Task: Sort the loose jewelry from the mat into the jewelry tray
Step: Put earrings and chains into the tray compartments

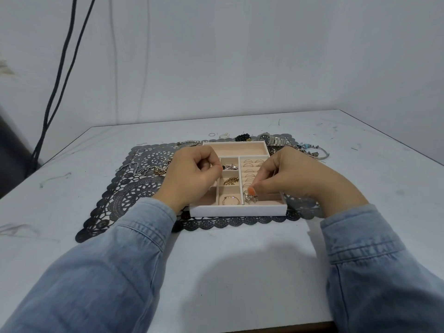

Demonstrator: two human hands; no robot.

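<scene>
Rings (249, 175) sit in the rows of the jewelry tray (237, 210), and small pieces lie in its little boxes. The left hand (192, 174) and right hand (283, 179) hang over the tray, fingers curled; I cannot tell if they pinch anything. Not yet sorted, on the mat (125, 193) around it: a watch (265, 138), black beads (242, 137), bracelets (312, 152), chains (156, 169). The hands hide part of the tray.

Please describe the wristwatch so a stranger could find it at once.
Find the white jewelry tray on the dark lace mat. Just past its far right corner lies the wristwatch. Only it has a round dial and a silver link band, unlike the black beads on its left and the blue-beaded bracelet on its right.
</scene>
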